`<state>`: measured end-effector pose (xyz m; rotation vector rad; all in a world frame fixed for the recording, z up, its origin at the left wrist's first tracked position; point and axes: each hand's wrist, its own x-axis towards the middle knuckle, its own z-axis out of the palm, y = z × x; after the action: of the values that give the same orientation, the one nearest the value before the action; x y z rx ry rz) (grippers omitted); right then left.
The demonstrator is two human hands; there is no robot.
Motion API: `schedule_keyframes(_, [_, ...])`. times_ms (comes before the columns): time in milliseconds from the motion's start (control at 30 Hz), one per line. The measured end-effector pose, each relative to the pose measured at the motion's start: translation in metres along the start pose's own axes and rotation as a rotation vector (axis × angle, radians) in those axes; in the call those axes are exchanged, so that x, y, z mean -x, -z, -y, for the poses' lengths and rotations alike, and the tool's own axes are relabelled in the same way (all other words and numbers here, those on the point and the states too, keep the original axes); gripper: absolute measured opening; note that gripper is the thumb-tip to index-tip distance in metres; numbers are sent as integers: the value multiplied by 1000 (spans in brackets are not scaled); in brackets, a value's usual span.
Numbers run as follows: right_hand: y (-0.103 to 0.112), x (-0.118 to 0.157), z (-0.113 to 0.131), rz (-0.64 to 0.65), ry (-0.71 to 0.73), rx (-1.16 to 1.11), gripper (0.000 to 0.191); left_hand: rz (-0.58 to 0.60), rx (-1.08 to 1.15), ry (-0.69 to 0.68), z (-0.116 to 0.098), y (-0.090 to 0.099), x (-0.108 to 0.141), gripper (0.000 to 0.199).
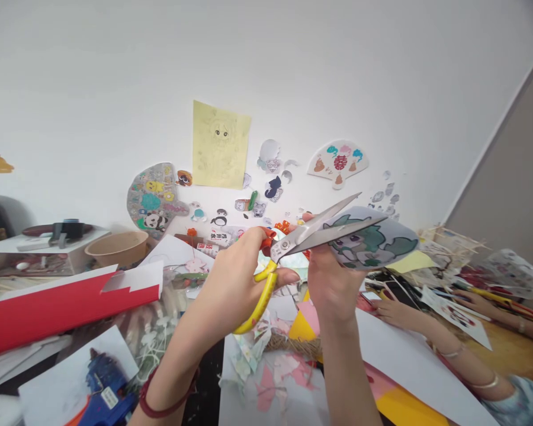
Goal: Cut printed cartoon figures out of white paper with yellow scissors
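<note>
Yellow-handled scissors (293,236) are gripped in my left hand (242,278), which wears a dark red bracelet. Their blades are spread and point to the right, across a paper cutout (373,239) with a green-haired cartoon figure. My right hand (333,278) is closed on that cutout near its left end, its fingers partly hidden behind the blades. Whether the blades touch the paper I cannot tell. An orange-red piece shows at my left fingers, its kind unclear. Below both hands lie pink and pale paper scraps (284,376).
A blue glue gun (109,390) lies on white paper at lower left, near a red folded board (62,307). A tan bowl (118,247) stands behind. At right, another person's hand (400,313) rests among papers. Paper drawings, including a yellow sheet (220,157), hang on the wall.
</note>
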<state>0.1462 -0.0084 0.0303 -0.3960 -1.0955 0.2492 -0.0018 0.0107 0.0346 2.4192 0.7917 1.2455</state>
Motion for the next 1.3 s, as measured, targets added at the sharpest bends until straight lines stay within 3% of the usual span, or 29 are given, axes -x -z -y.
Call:
schedule_keyframes(233, [8,-3,2,84,66,82,38,-13,-103,-40,4,7,1,31])
schedule_keyframes(433, [21,-9,11,201,104,90,39,86,-218,39,-3,20,5,32])
schedule_keyframes(700, [36,-7,20,141,82,288,37,136,-262,78,-11,24,7,32])
schedule_keyframes(1000, [22,-6,26,179,-67,174,12,170,-3,112,-2,10,3,33])
schedule_keyframes(1133, [15,-3,23,122,-165,155,7,191,125,43,7,0,-1,28])
schedule_keyframes(1300, [16,-4,20,134,-164,156,13,198,168,33,13,-5,-3,25])
